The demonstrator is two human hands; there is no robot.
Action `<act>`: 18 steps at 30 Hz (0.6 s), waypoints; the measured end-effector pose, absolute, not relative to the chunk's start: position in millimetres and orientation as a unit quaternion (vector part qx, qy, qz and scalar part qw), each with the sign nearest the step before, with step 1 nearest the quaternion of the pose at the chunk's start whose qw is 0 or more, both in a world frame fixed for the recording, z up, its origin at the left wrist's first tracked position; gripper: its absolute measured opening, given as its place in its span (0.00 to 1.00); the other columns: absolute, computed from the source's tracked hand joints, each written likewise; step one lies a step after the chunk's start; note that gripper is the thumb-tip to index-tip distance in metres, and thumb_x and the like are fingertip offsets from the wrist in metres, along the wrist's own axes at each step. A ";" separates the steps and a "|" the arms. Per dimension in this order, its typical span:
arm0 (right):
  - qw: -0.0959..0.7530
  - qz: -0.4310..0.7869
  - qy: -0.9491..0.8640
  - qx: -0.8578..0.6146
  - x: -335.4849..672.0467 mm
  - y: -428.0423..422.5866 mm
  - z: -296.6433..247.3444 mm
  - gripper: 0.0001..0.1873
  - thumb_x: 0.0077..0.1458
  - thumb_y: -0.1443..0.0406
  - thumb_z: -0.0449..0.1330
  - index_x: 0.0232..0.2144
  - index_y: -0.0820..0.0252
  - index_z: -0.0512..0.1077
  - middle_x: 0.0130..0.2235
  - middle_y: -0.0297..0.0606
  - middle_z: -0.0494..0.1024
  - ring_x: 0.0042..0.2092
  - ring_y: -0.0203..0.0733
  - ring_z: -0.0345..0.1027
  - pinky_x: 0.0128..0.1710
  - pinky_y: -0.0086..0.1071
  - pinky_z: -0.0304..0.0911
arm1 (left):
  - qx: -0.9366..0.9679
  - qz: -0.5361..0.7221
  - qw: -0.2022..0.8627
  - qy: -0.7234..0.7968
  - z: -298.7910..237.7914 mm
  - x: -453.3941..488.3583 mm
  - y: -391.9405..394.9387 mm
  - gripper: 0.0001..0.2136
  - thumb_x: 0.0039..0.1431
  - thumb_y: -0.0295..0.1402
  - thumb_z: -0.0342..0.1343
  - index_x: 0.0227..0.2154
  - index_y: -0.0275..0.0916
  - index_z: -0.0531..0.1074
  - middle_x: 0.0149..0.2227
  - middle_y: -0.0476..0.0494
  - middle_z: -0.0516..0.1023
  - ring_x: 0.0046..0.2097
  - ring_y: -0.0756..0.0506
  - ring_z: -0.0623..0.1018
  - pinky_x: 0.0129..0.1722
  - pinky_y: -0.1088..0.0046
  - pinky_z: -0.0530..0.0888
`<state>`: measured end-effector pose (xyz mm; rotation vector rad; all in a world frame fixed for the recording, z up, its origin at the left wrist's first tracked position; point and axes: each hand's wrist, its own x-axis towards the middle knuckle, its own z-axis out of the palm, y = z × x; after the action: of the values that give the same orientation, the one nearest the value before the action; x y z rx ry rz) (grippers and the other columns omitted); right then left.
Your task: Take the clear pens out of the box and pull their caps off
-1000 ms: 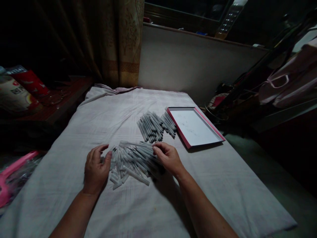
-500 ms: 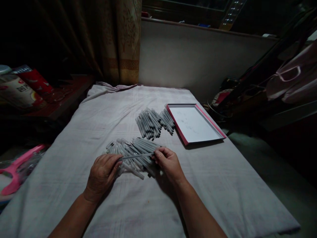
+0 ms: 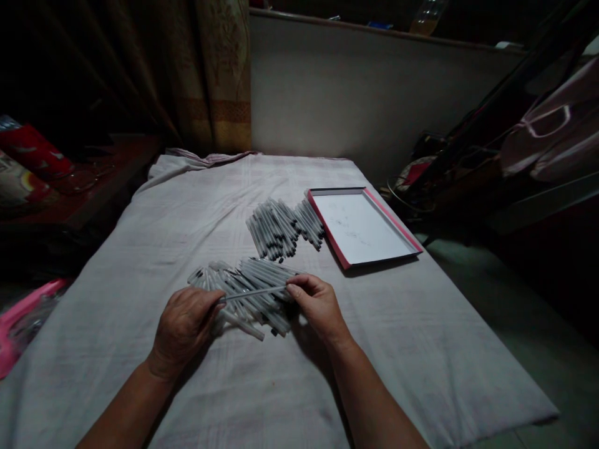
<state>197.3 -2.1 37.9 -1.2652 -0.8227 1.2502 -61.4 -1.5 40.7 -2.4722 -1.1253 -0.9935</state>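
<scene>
Between my two hands a slim grey translucent pen (image 3: 255, 292) is stretched level, pinched at both ends. My left hand (image 3: 186, 324) has its fingers closed on the left end. The thumb and fingers of my right hand (image 3: 316, 305) grip the right end. Just under and behind the held pen lies a loose pile of similar pens (image 3: 266, 272), some crossing one another, partly hidden by my hands. Farther back, a more even stack of pens (image 3: 271, 229) with dark ends rests on the cloth. A smaller row of pens (image 3: 309, 224) lies beside it, against the box.
A shallow open box (image 3: 369, 231) with a white inside and red-pink edges stands at the right. A pale checked cloth (image 3: 196, 224) covers the table. At the left are a dark side table (image 3: 88, 199) with containers and a pink plastic object (image 3: 23, 312).
The camera view has shifted slightly right and down, so things appear a little farther left and higher. Both hands keep hold of the same pen, with hardly any movement over the pile.
</scene>
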 end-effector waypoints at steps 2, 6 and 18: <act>0.571 0.538 -0.323 -0.530 198.7 -0.7 39.2 0.11 0.35 0.61 0.73 0.25 0.58 0.80 0.26 0.34 0.80 0.29 0.38 0.71 0.32 0.32 0.67 | -0.855 -0.339 0.122 -0.373 41.3 -61.3 4.2 0.06 0.68 0.33 0.52 0.40 0.40 0.72 0.31 0.45 0.79 0.33 0.44 0.77 0.39 0.67 0.72; 0.592 0.538 -0.290 -0.526 199.4 1.3 40.9 0.14 0.34 0.60 0.75 0.25 0.58 0.79 0.26 0.33 0.79 0.27 0.36 0.69 0.29 0.30 0.65 | -0.858 -0.337 0.120 -0.367 37.4 -59.9 11.6 0.08 0.68 0.35 0.50 0.39 0.41 0.73 0.30 0.46 0.79 0.32 0.44 0.77 0.39 0.67 0.72; 0.578 0.538 -0.298 -0.537 193.1 -1.7 36.5 0.23 0.43 0.47 0.72 0.30 0.59 0.77 0.25 0.33 0.75 0.23 0.33 0.62 0.22 0.27 0.57 | -0.841 -0.371 0.076 -0.385 34.6 -61.9 9.2 0.09 0.69 0.35 0.49 0.38 0.42 0.73 0.29 0.46 0.79 0.31 0.44 0.77 0.36 0.66 0.72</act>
<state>193.1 -1.7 36.5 -1.2559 -0.6979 1.2578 -61.9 9.2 34.6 -2.5222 -1.1538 -1.1133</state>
